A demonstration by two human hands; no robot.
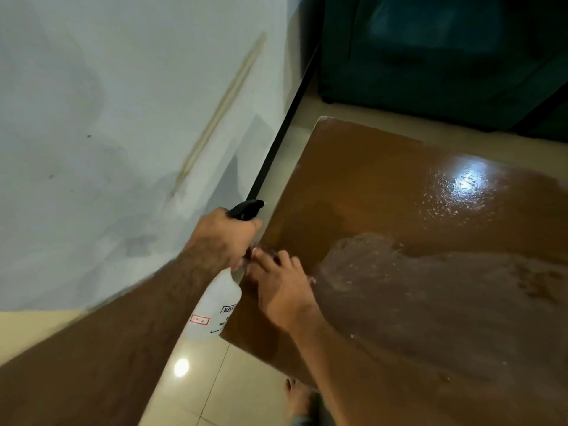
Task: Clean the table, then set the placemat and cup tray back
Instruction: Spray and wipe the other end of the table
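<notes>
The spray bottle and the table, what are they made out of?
The spray bottle looks like cloudy white plastic, see-through enough to glow pale, with a black plastic trigger head. The table looks like brown wood or a wood-look top with a glossy finish: it mirrors a lamp and shows wet droplets.

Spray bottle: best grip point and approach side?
Grip the spray bottle at its narrow neck under the black trigger head, as the left hand does now. Come from the wall side: the table edge blocks the other side, and the wide white body hangs below.
</notes>
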